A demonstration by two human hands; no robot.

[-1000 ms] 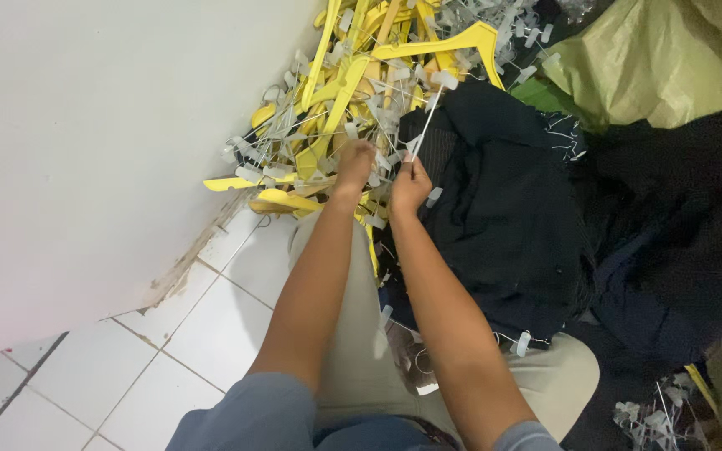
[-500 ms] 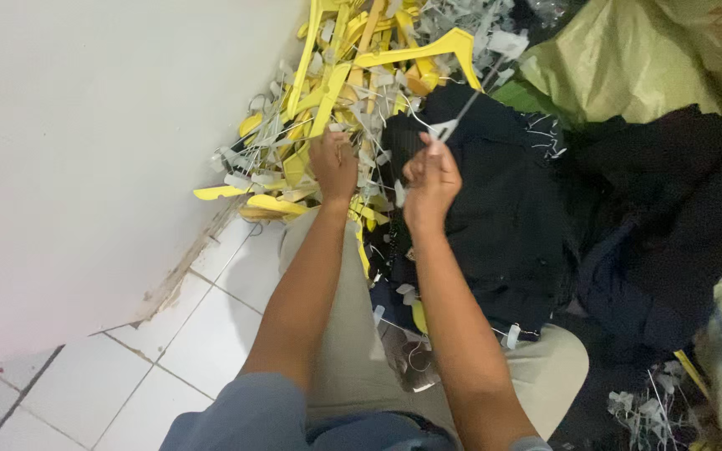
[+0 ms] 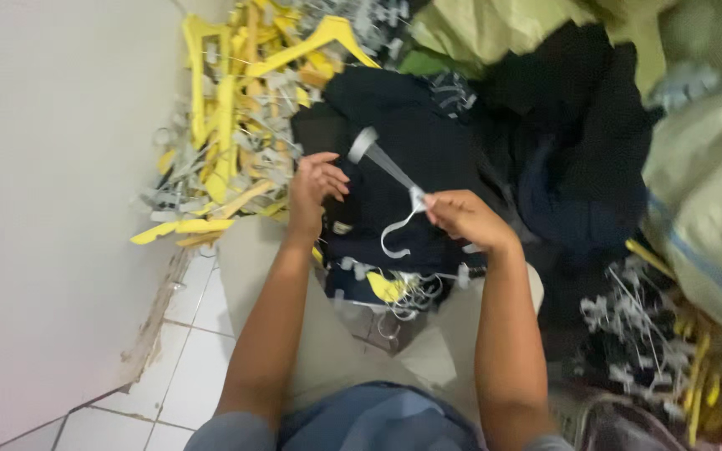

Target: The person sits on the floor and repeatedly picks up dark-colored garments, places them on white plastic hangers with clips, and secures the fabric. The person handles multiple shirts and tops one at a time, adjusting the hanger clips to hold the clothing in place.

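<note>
Clearly, right hand (image 3: 464, 219) pinches clear plastic hanger (image 3: 388, 171).

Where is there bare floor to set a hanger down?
Bare white tiles lie lower left, bordered by the wall, the left arm and the yellow hanger pile. Everywhere else is crowded: dark clothes ahead of both hands, sacks and more hangers at right.
</note>
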